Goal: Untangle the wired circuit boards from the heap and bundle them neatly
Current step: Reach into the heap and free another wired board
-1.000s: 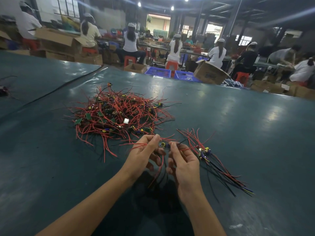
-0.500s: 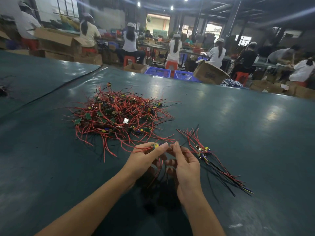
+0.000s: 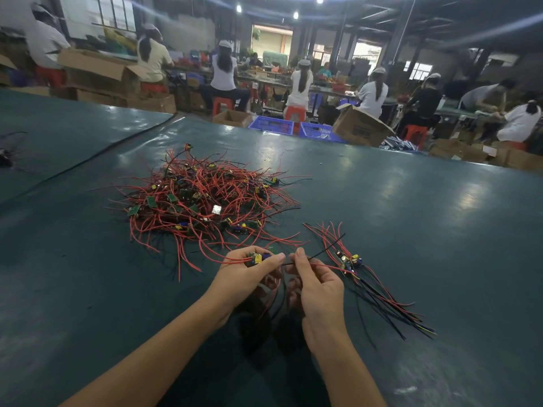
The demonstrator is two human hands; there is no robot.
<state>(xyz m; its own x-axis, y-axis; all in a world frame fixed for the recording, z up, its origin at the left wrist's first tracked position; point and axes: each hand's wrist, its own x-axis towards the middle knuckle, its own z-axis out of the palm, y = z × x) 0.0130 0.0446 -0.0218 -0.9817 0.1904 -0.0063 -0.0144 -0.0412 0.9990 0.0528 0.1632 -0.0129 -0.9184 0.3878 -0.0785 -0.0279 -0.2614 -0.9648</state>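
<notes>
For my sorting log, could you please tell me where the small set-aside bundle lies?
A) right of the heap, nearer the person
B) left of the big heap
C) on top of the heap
A: the small bundle lies right of the heap, close by the right hand.

Your left hand (image 3: 242, 274) covers most of the circuit board (image 3: 256, 257) it grips. The wires (image 3: 323, 266) pinched by your right hand (image 3: 320, 289) droop into shadow beneath it. Boards deep in the heap (image 3: 202, 198) lie buried under red leads, uncountable. The bottom edge cuts off both forearms.
</notes>
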